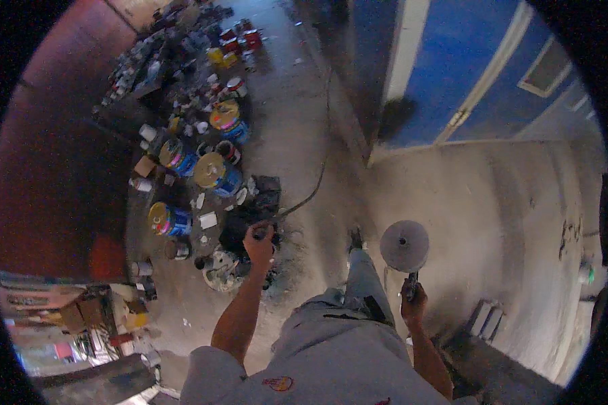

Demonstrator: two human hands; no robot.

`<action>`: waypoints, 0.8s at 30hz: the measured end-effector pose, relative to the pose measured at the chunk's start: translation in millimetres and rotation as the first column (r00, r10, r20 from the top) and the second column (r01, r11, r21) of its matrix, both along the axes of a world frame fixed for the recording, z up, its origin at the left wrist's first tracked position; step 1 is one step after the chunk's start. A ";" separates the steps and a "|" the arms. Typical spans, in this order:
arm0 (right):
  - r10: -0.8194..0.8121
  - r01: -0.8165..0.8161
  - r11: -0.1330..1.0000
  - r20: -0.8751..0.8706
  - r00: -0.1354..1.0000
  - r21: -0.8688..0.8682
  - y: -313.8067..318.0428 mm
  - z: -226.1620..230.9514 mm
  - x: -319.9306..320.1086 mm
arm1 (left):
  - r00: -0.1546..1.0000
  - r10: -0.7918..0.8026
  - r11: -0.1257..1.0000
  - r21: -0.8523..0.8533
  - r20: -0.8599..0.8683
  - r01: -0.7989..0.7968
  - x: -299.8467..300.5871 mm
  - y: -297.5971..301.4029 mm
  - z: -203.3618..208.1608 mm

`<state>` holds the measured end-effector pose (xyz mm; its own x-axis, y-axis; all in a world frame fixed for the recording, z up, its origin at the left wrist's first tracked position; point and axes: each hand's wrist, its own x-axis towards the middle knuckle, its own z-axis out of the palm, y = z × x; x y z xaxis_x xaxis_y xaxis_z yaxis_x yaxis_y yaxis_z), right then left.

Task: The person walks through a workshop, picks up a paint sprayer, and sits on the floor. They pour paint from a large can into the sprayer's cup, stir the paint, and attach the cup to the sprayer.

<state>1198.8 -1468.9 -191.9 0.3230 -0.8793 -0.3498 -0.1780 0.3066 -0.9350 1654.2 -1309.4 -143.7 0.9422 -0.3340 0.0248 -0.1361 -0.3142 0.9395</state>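
My left hand (257, 244) is closed round a dark hose (307, 200), left of my body. From that hand the hose curves up and away across the floor toward the far end of the room. My right hand (414, 304) grips what looks like a spray gun (412, 286) by its handle, out to the right of my legs. A round grey cup (404, 245) with a dark spot at its centre sits above the gun and hides much of it.
Paint buckets (217, 174) with blue labels and several cans crowd the floor on the left. Beyond them lies a heap of small cans (162, 57). A blue panelled surface (446, 61) with pale frames stands at the far right. Cardboard boxes (83, 314) sit at lower left.
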 end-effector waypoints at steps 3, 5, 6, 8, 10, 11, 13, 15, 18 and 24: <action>0.219 -0.332 0.869 -0.316 0.923 -0.368 -41.3 20.0 44.3 | 0.985 0.111 0.988 -0.097 -0.133 -0.124 38.8 -13.2 26.3; 0.248 -0.297 0.914 -0.199 0.948 -0.277 -70.8 37.5 82.1 | 0.966 0.136 0.968 -0.180 -0.220 -0.177 67.2 -19.3 46.2; 0.280 -0.296 0.923 -0.098 0.955 -0.247 -88.5 43.6 102.9 | 0.962 0.123 0.955 -0.236 -0.242 -0.182 78.9 -25.6 55.8; 0.351 -0.441 0.797 -0.278 0.894 -0.413 -127.8 52.2 144.4 | 0.969 0.143 0.951 -0.243 -0.200 -0.190 102.3 -41.2 76.1; 0.359 -0.480 0.806 -0.360 0.861 -0.345 -165.2 54.8 180.9 | 0.969 0.215 0.968 -0.101 -0.119 -0.228 120.9 -60.8 95.4; 0.403 -0.453 0.839 -0.215 0.890 -0.301 -184.3 53.9 199.0 | 0.971 0.238 0.967 -0.082 -0.034 -0.240 129.2 -69.4 104.6; 0.405 -0.394 0.912 0.092 0.910 -0.115 -223.3 50.1 244.1 | 0.965 0.261 0.962 -0.075 -0.017 -0.261 152.6 -89.2 117.5; 0.441 -0.461 0.821 -0.138 0.887 -0.337 -260.1 49.7 287.2 | 0.952 0.286 0.956 -0.105 0.111 -0.275 171.1 -101.5 118.8; 0.452 -0.446 0.879 -0.003 0.892 -0.165 -310.8 66.0 339.0 | 0.863 0.491 0.850 -0.151 -0.120 -0.504 194.3 -110.4 107.2; 0.607 -0.604 0.781 -0.034 0.794 -0.162 -385.1 74.3 446.9 | 0.805 0.546 0.811 0.098 0.232 -0.577 259.7 -132.1 77.7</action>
<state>1645.7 -1854.0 -117.6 0.8124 -0.5426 -0.2135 -0.2595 -0.0085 -0.9657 1913.9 -1441.5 -66.0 0.9483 0.2380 0.2100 -0.0548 -0.5290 0.8468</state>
